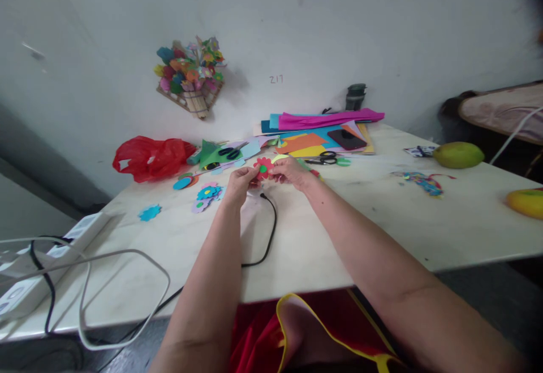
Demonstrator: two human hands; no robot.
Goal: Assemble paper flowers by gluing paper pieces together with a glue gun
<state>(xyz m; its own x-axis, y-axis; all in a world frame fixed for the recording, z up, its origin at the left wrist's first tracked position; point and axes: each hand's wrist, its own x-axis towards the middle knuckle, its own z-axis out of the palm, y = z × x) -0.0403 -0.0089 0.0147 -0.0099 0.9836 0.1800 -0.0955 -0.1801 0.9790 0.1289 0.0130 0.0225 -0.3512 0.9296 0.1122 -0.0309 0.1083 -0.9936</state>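
Bridging left grip (pixel 239 182) and right grip (pixel 292 170): red flower (pixel 263 167).

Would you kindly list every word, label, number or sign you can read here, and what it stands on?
"217" (the first character could be a Z): on the wall.
Small packet beside the green fruit: any print is too small and blurred to read.
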